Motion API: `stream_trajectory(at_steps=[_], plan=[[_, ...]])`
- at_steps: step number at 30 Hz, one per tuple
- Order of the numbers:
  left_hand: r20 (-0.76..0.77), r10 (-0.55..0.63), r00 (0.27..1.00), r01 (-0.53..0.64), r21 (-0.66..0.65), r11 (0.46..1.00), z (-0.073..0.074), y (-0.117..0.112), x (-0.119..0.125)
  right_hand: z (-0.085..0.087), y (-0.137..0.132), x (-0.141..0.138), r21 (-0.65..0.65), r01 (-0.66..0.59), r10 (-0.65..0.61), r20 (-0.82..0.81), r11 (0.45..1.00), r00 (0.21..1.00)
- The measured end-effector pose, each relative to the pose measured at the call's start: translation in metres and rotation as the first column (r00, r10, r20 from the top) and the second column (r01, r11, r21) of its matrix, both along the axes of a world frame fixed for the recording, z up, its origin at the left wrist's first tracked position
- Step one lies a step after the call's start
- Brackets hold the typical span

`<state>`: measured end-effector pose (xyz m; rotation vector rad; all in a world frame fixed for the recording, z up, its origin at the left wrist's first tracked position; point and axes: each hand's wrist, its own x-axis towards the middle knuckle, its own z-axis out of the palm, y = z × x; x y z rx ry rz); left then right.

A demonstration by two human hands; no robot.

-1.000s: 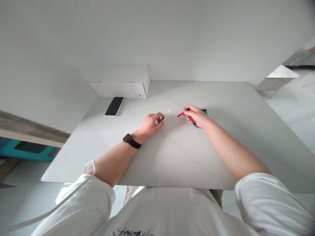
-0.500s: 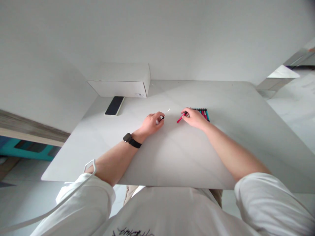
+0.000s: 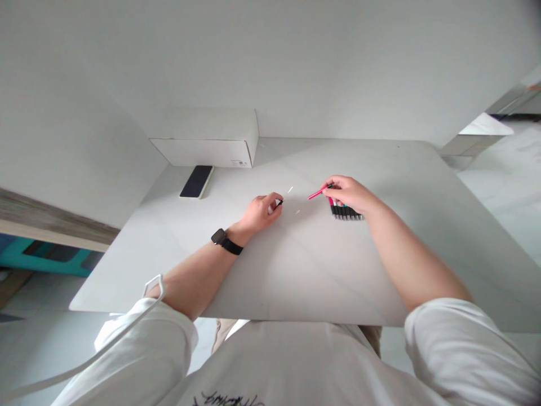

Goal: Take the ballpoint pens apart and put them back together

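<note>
My right hand (image 3: 349,192) grips a pink pen (image 3: 316,194) by its dark end, and the pink end points left over the table. Below and partly behind that hand lies a row of several pens (image 3: 347,213), side by side, with black grips and silvery tips towards me. My left hand (image 3: 261,212) rests on the table, its thumb and finger closed on a small black piece (image 3: 279,203); most of it is hidden in the fingers. Between the hands lie a thin white stick (image 3: 290,189) and a tiny pale piece (image 3: 297,212).
At the back left of the white table (image 3: 270,282) stands a white box (image 3: 203,152) against the wall. A phone (image 3: 196,181) lies in front of it. A white cable (image 3: 105,347) runs past my left elbow.
My right hand has risen away and to the right with the pink pen, which now lies closer to level. More of the pen row shows. My left hand has stayed put.
</note>
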<state>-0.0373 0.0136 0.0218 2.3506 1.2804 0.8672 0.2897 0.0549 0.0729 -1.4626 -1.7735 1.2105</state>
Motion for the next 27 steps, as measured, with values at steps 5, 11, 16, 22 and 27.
stream_trajectory(at_steps=[5,11,16,22,27], plan=[[-0.006,0.004,1.000,-0.004,-0.006,1.000,0.001,-0.001,0.000,0.009,-0.004,0.001,-0.152,-0.116,0.097,-0.128,0.981,0.987],[-0.014,-0.002,1.000,0.002,-0.007,1.000,0.001,0.000,0.001,-0.017,-0.002,-0.010,-0.164,-0.125,0.124,-0.014,0.979,0.992],[-0.012,-0.009,1.000,0.009,-0.006,1.000,0.000,0.000,0.002,-0.043,0.004,-0.025,0.043,-0.170,0.150,0.294,0.985,0.944],[-0.015,-0.017,1.000,0.017,-0.015,1.000,0.000,0.000,0.003,-0.042,0.003,-0.035,0.251,-0.225,0.091,0.453,0.941,0.887],[-0.024,-0.055,0.998,0.055,0.019,0.998,0.001,0.000,0.003,-0.029,-0.008,-0.043,0.338,-0.166,0.036,0.360,0.926,0.932]])
